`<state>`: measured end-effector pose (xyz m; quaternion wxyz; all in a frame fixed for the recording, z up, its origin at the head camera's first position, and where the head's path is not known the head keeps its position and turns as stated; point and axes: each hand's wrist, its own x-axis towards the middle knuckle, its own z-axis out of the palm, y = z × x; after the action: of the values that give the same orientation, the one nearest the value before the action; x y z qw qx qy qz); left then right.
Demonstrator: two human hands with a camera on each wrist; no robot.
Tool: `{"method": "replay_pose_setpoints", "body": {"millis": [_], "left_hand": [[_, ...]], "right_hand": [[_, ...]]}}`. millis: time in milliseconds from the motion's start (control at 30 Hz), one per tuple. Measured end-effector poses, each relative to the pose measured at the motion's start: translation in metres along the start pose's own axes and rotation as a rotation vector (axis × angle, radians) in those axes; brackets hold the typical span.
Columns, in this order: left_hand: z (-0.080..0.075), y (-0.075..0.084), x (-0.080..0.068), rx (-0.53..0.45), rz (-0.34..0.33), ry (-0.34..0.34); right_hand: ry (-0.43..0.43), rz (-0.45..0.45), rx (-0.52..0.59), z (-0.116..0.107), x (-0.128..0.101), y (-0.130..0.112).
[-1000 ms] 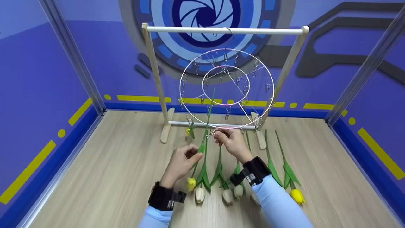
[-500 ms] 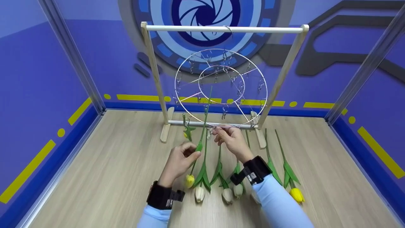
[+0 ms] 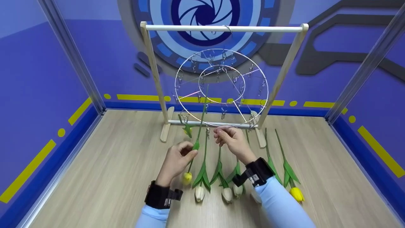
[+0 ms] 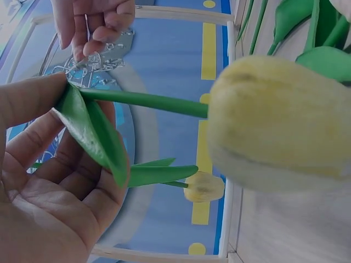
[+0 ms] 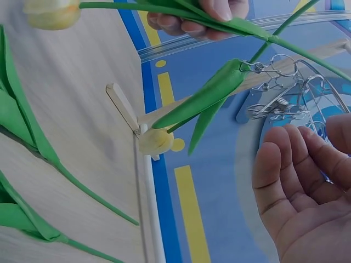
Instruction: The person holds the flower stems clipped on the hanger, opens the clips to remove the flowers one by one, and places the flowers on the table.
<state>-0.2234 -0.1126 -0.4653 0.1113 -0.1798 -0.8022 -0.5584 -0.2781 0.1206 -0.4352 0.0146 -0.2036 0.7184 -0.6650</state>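
Observation:
My left hand (image 3: pixel 177 158) pinches the green stem of a yellow tulip (image 3: pixel 186 178) at a leaf (image 4: pixel 90 129); the bloom (image 4: pixel 279 123) hangs head down and the stem rises to the wire ring hanger (image 3: pixel 178 79). My right hand (image 3: pixel 229 139) holds the ring's near rim, which is pulled low, beside a metal clip (image 3: pixel 208 130). In the right wrist view its fingers (image 5: pixel 290 175) are curled, with clips (image 5: pixel 274 90) just beyond them. Another yellow tulip (image 3: pixel 187 129) hangs head down from a clip at the ring's left.
The ring hangs from a wooden rack (image 3: pixel 152 66) at the back of the wood-grain table (image 3: pixel 104 177). Several tulips lie in a row near me, white ones (image 3: pixel 200 193) and a yellow one (image 3: pixel 296 194). Blue walls close in both sides.
My left hand has shifted slightly left and away with the tulip, and its stem leans more to the left. The hanging tulip has swung a little. The right hand has hardly moved.

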Motion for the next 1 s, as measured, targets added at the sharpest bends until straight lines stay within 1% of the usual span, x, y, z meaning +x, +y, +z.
{"method": "replay_pose_setpoints", "body": {"millis": [133, 333, 567, 800, 900, 1000], "left_hand": [[-0.003, -0.001, -0.001, 0.040, -0.003, 0.006], [-0.008, 0.001, -0.003, 0.055, -0.008, 0.012], [-0.014, 0.002, -0.007, 0.080, 0.015, 0.031], [-0.020, 0.002, -0.012, 0.128, 0.026, 0.042], [-0.022, 0.003, -0.014, 0.143, 0.021, 0.044], [-0.023, 0.003, -0.015, 0.164, 0.013, 0.049]], "right_hand": [[-0.015, -0.033, -0.056, -0.003, -0.005, -0.003], [-0.069, -0.091, -0.157, -0.010, -0.012, -0.007], [-0.103, -0.126, -0.182, -0.019, -0.020, -0.012], [-0.077, -0.126, -0.222, -0.029, -0.028, -0.016], [-0.066, -0.164, -0.243, -0.033, -0.032, -0.019], [-0.043, -0.224, -0.276, -0.036, -0.036, -0.021]]}}
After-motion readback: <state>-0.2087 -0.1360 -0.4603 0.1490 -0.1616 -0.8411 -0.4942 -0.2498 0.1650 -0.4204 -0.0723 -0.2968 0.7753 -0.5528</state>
